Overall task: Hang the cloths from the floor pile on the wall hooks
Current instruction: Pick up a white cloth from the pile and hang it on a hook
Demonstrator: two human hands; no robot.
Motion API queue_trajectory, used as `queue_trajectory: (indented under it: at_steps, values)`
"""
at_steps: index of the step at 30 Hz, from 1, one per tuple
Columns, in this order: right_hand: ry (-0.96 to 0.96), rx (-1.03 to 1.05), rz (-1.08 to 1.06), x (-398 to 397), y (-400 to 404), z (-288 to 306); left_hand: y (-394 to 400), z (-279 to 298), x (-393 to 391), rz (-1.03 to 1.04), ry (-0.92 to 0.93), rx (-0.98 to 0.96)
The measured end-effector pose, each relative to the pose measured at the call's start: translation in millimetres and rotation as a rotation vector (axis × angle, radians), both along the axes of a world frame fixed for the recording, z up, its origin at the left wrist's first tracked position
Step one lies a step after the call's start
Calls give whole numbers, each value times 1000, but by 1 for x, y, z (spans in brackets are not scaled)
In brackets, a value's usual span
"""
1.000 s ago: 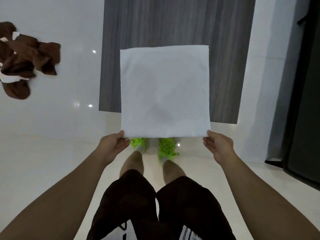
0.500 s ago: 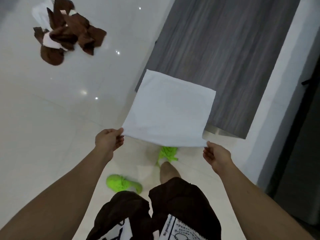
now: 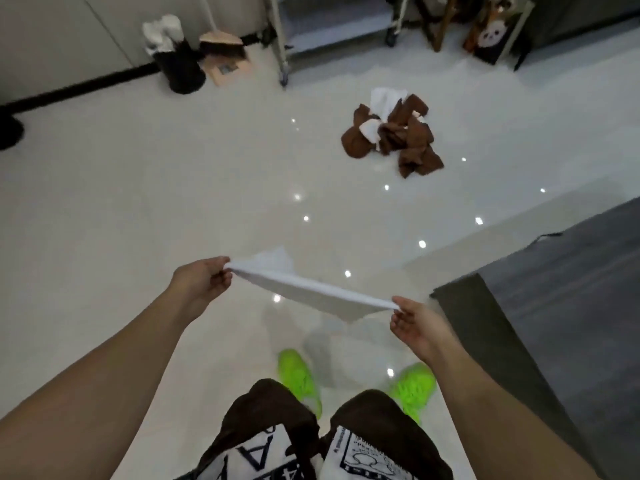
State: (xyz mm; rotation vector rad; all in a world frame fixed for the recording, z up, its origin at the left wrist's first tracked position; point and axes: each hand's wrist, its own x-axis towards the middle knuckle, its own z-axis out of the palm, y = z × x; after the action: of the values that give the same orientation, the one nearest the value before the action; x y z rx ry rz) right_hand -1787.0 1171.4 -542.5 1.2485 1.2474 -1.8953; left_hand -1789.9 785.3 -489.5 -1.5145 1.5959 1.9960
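Now my left hand (image 3: 202, 284) and my right hand (image 3: 417, 325) each pinch one corner of the white cloth (image 3: 304, 289). I think I hold it stretched like this so it stays flat and ready for a hook. It hangs between my hands in the middle of the frame, sagging a little. The pile of brown and white cloths (image 3: 394, 135) lies on the floor (image 3: 138, 202) in the upper right, well apart from me. No hooks show here.
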Motion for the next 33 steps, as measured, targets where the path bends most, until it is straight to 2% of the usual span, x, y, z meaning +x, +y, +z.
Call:
queue_trajectory:
  at_steps: [5, 8, 11, 17, 21, 25, 30, 33]
  values:
    - [184, -31, 275, -62, -145, 62, -139, 55, 55, 139, 193, -76]
    - [322, -85, 471, -85, -220, 105, -197, 89, 87, 186, 238, -233]
    - [472, -54, 660, -107, -289, 141, -241, 123, 109, 256, 267, -387]
    - [783, 35, 848, -150, -410, 217, -313, 180, 135, 449, 279, -619]
    - [901, 30, 924, -189, -491, 253, -355, 217, 136, 579, 235, -712]
    - [995, -81, 934, -226, -574, 280, -403, 255, 123, 718, 282, -742]
    - [1028, -311, 985, -271, -668, 319, -458, 302, 86, 824, 553, -567]
    - [1034, -464, 1054, -292, -722, 346, -491, 324, 65, 875, 607, -559]
